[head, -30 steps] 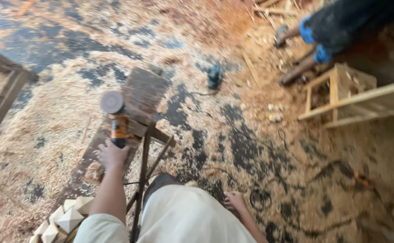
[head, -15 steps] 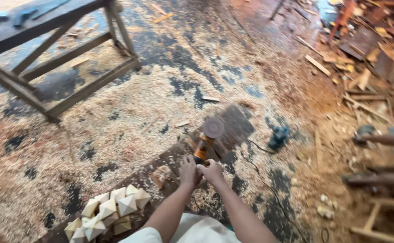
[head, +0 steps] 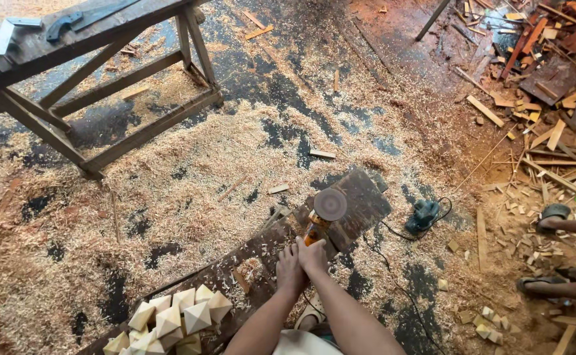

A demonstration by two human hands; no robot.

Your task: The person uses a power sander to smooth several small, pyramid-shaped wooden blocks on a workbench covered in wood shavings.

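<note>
An orange-bodied angle grinder with a round sanding disc lies on a dark wooden plank bench. My left hand and my right hand are pressed together around the grinder's rear handle. A pile of pale, pointed wooden blocks sits on the same bench to the left of my arms. Part of my foot in a sandal shows under my forearms.
Wood shavings cover the floor. A dark wooden workbench stands at upper left with tools on top. A blue power tool with a cord lies right of the bench. Scrap wood is heaped at upper right. Another person's sandalled feet are at right.
The view has swung from the right side of the floor to the left. My right hand came up from beside my knee and joined my left hand on the grinder handle.
</note>
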